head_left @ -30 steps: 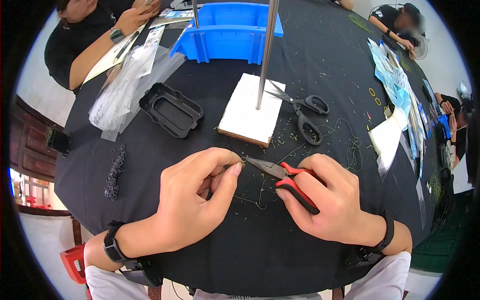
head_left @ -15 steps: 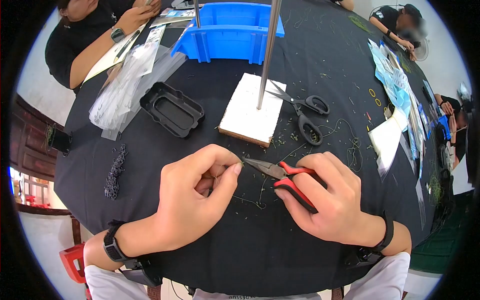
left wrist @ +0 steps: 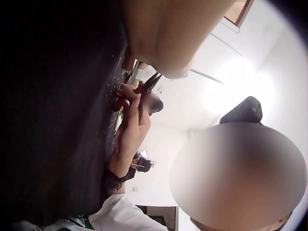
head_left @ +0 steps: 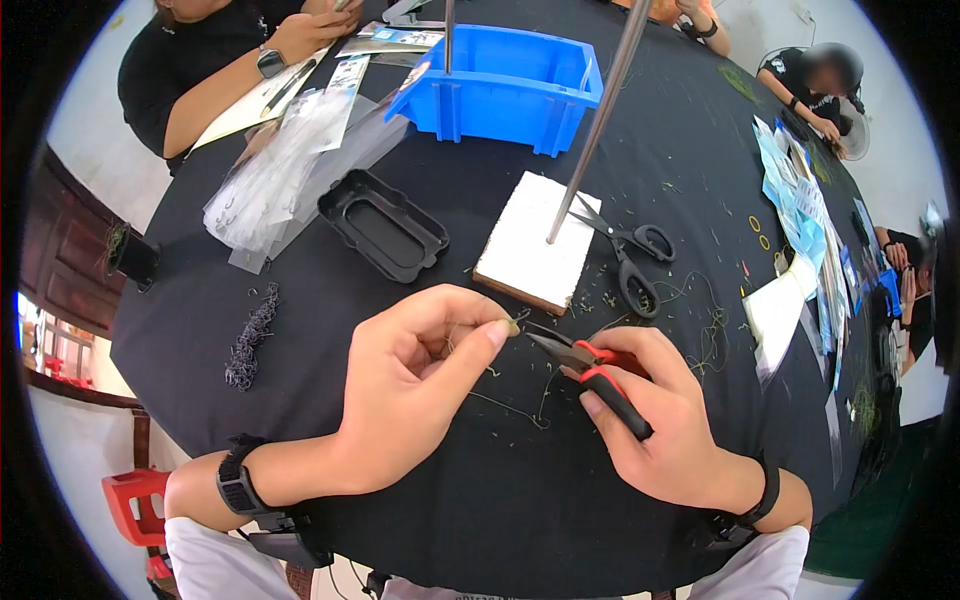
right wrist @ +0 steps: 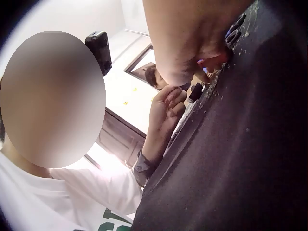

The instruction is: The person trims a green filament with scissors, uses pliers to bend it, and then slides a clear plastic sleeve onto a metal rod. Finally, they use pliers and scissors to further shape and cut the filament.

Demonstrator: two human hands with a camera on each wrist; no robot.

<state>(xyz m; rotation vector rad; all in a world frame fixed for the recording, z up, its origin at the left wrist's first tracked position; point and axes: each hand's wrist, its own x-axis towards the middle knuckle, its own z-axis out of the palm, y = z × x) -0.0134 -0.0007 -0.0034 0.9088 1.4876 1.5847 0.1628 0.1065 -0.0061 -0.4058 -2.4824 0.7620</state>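
Observation:
In the head view the left hand (head_left: pixel 420 390) pinches a small greenish item (head_left: pixel 514 326) between thumb and forefinger; its exact shape is too small to tell. A thin thread (head_left: pixel 505 405) trails below that hand on the black cloth. The right hand (head_left: pixel 655 420) grips red-and-black pliers (head_left: pixel 615 392), whose parted jaws point left, a little apart from the pinched item. In the left wrist view, the pliers (left wrist: pixel 150 84) show in the right hand (left wrist: pixel 131 125). The right wrist view shows the left hand (right wrist: pixel 168 108) with its fingers curled together.
Behind the hands stand a white block (head_left: pixel 535 240) with a metal rod, black scissors (head_left: pixel 630 250), a black tray (head_left: pixel 385 225) and a blue bin (head_left: pixel 500 95). Dark hooks (head_left: pixel 252 340) lie left, plastic bags (head_left: pixel 275 180) beyond them, packets (head_left: pixel 790 250) right. Several people sit around the table.
The head view has shifted, so the table's objects appear further right and lower. The pliers' tips have drawn away from the left fingertips, and their jaws have parted.

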